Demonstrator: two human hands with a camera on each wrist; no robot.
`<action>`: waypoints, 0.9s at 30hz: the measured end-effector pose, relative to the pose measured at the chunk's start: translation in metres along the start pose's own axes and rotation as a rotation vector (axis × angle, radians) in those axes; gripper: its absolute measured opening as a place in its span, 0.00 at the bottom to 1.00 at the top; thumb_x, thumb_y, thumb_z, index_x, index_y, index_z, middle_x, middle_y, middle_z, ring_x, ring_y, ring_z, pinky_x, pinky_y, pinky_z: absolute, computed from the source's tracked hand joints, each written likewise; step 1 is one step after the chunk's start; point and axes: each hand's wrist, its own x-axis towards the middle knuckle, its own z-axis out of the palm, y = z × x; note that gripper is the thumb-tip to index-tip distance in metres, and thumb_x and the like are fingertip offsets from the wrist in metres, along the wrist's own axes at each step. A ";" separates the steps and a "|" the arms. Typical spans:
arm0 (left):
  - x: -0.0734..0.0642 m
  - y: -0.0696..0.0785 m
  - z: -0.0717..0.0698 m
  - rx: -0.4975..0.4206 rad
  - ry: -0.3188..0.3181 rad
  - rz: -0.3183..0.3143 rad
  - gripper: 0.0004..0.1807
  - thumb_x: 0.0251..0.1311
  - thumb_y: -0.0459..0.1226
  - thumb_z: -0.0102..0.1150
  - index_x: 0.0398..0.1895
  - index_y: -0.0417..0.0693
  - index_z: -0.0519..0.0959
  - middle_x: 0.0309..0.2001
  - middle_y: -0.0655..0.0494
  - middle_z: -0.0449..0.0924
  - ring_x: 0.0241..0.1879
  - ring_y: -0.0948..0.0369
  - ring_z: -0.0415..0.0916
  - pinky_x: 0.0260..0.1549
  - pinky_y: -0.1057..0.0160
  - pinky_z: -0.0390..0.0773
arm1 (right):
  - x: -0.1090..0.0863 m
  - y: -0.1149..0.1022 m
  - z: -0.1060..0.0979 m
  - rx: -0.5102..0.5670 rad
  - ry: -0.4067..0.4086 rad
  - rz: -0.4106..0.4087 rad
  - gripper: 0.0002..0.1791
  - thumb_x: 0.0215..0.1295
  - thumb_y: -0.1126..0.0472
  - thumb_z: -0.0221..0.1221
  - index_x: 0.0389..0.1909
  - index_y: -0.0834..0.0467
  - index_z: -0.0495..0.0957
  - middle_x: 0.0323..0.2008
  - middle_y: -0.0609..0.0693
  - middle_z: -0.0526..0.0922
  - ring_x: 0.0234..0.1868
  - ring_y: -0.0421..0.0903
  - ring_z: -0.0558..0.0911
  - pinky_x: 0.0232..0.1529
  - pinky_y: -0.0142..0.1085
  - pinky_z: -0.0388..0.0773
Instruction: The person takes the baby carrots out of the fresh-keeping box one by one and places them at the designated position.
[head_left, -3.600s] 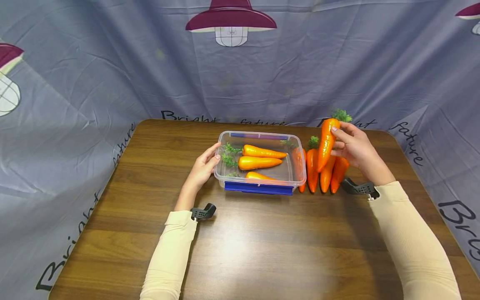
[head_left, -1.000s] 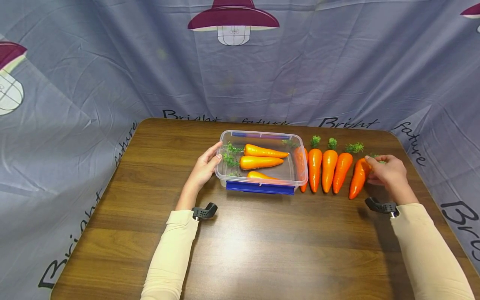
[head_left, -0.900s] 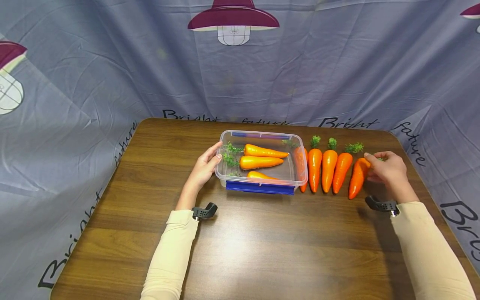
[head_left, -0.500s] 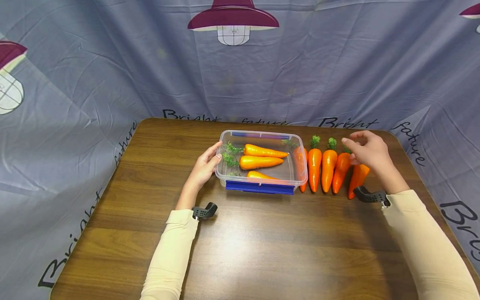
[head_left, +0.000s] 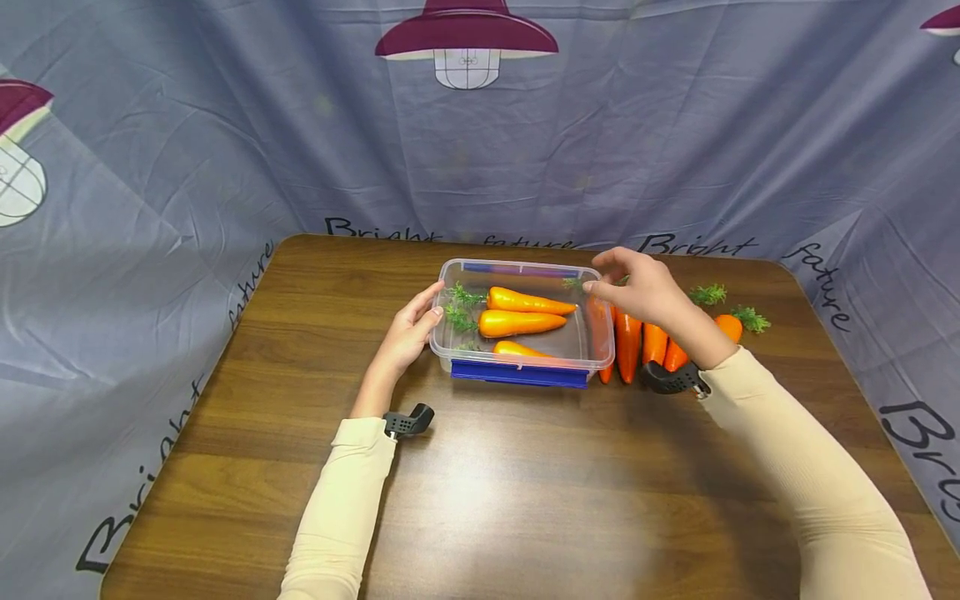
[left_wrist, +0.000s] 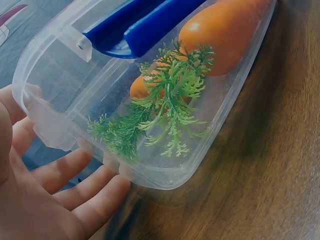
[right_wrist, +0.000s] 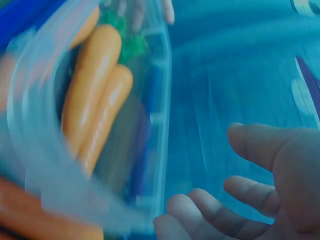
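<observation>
Three glossy orange carrots with green tops lie inside a clear plastic container with a blue latch. My left hand touches its left end; in the left wrist view the hand's fingertips rest against the outer wall. Over the far right corner of the container hovers my right hand, loosely bent, thumb and fingers apart. Nothing is between them in the right wrist view, where the container is blurred. Several redder carrots lie in a row right of the container, partly hidden under my right hand and wrist.
Everything stands on a brown wooden table. A grey-blue curtain with printed lamps and lettering hangs behind and along the sides. Black camera mounts sit at both wrists.
My right hand has laid a carrot at the right end of the row, let it go, and moved left to the container's far right corner. The left hand and container stay put.
</observation>
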 end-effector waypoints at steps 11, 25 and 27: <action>0.000 0.000 0.000 0.012 0.010 0.000 0.28 0.78 0.36 0.45 0.79 0.49 0.61 0.79 0.37 0.55 0.76 0.42 0.60 0.65 0.38 0.73 | 0.025 -0.029 0.052 -0.088 -0.316 -0.215 0.30 0.68 0.55 0.65 0.67 0.63 0.73 0.45 0.60 0.88 0.48 0.56 0.84 0.49 0.49 0.81; -0.001 0.000 -0.001 0.005 -0.002 0.002 0.28 0.78 0.35 0.44 0.79 0.49 0.60 0.77 0.34 0.59 0.74 0.40 0.64 0.65 0.37 0.72 | 0.037 -0.032 0.095 -0.067 -0.584 -0.341 0.24 0.69 0.62 0.62 0.63 0.65 0.76 0.53 0.60 0.85 0.46 0.49 0.83 0.55 0.44 0.80; -0.001 0.000 -0.001 0.012 -0.003 0.004 0.28 0.78 0.35 0.44 0.79 0.49 0.60 0.77 0.35 0.58 0.74 0.40 0.64 0.65 0.37 0.72 | 0.038 -0.032 0.098 -0.073 -0.586 -0.356 0.22 0.69 0.62 0.63 0.62 0.65 0.78 0.54 0.59 0.85 0.46 0.49 0.83 0.57 0.46 0.80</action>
